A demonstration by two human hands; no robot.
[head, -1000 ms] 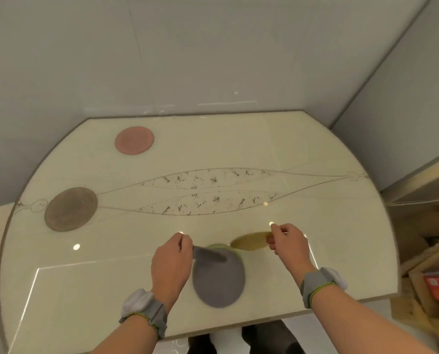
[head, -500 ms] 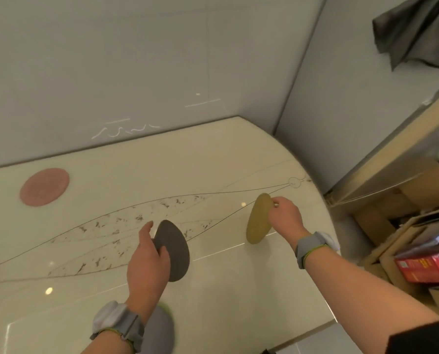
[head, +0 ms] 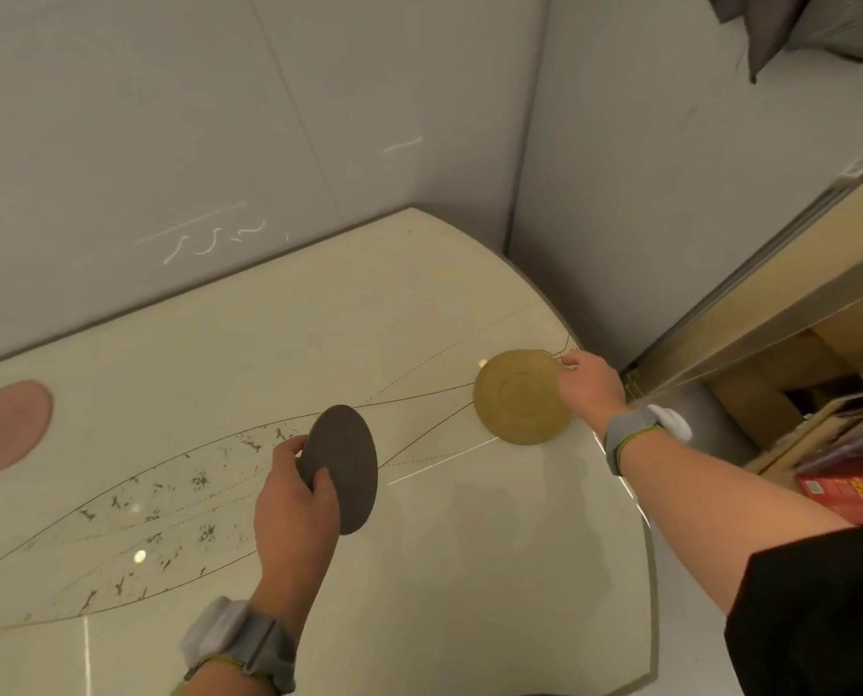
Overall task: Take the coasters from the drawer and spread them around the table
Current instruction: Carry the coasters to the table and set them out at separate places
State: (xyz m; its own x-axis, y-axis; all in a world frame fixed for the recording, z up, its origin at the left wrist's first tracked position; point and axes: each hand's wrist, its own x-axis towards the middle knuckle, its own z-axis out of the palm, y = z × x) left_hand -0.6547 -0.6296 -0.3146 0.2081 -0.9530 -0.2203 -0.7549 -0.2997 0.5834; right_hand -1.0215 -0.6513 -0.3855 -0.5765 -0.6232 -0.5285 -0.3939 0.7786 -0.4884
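My left hand (head: 296,509) pinches a dark grey round coaster (head: 344,467), held tilted above the middle of the cream table (head: 469,570). My right hand (head: 592,386) grips the rim of a mustard yellow coaster (head: 517,396), which lies nearly flat at the table's far right end, close to the edge. A pink coaster (head: 7,424) lies flat on the table at the left border of the view. The drawer is out of view.
Grey walls meet in a corner behind the table's right end. To the right stands a wooden shelf unit (head: 771,313) with a red box (head: 851,494) and cardboard. A dark cloth (head: 811,27) hangs at the top right.
The view has swung right. My right hand carried the yellow coaster out to the right end and lowered it almost flat. My left hand lifted the dark grey coaster off the table.
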